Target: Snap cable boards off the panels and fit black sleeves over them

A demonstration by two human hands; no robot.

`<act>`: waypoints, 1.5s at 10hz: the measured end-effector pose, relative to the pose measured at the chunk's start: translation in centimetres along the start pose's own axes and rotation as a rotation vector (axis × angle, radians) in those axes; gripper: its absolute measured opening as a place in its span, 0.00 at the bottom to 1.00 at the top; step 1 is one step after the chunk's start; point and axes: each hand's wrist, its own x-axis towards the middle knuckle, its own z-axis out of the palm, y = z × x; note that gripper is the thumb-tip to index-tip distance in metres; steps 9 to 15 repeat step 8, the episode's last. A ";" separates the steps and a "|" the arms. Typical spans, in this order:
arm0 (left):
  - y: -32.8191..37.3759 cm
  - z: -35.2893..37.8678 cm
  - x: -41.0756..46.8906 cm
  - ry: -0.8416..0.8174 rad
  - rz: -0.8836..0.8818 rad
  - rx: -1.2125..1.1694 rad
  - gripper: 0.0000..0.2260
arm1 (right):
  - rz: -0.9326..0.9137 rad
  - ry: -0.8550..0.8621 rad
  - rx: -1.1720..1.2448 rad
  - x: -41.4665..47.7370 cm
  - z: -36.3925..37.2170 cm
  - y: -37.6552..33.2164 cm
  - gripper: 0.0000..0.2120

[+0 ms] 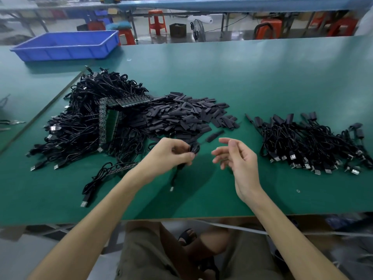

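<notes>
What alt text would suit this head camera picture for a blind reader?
A person's left hand pinches a black cable above a green table, the right hand open beside it. Behind lie a heap of cables with green panels, a heap of black sleeves and a pile of sleeved cables.

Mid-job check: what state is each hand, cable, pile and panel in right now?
left hand, pinches the coiled cable.
right hand, open, holds nothing.
coiled cable, held, plug end trailing down.
loose sleeves, heaped, unfitted.
panels, unsnapped, lying among the left cable heap.
right cable pile, sleeves already fitted.
</notes>
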 end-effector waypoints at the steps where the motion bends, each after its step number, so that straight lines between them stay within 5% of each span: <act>1: 2.6 0.3 2.3 0.048 -0.076 -0.279 0.08 | 0.023 -0.007 -0.108 0.0 0.2 0.2 0.08; 3: 9.0 5.2 9.9 0.025 -0.117 -0.271 0.13 | 0.015 -0.197 -0.415 -0.1 1.3 0.4 0.05; 5: 11.8 12.3 14.5 -0.103 -0.216 -0.295 0.13 | -0.015 -0.192 -0.580 -0.2 0.7 0.3 0.12; 6: 11.4 13.8 15.0 -0.099 -0.171 -0.237 0.12 | -0.032 -0.205 -0.583 -0.3 0.4 0.1 0.01; 8: 12.6 9.4 10.7 -0.056 0.127 0.114 0.10 | -0.055 -0.036 -0.448 -0.6 0.5 -1.5 0.08; 15: 12.6 9.4 10.7 -0.056 0.127 0.114 0.10 | -0.055 -0.036 -0.448 -0.6 0.5 -1.5 0.08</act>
